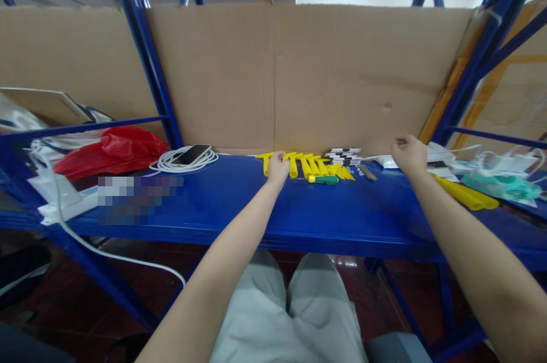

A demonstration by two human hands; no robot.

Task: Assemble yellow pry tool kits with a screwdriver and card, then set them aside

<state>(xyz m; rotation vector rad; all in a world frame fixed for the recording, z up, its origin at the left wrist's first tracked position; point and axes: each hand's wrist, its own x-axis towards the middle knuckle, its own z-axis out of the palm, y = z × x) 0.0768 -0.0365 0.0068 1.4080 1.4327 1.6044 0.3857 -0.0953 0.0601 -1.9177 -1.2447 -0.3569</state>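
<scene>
My left hand (278,168) is at the back of the blue shelf, its fingers closed on a yellow T-shaped piece (265,164) in a row of such pieces. More yellow tube-like pieces (306,167) lie just right of it. In front of them rests a screwdriver (323,179) with a yellow and green handle. My right hand (409,155) is raised near the right end of the shelf, its fingers curled closed; whatever may be in them is hidden. Between the hands are a stack of small black-and-white pieces (343,156) and a grey flat strip (367,172).
A phone (193,154) lies on a coiled white cable (171,162) at left, beside a red plastic bag (122,149). Cardboard (342,78) walls the back. Larger yellow tubes (468,195) and a green bag (499,186) lie at right. Blue posts (149,61) frame the shelf.
</scene>
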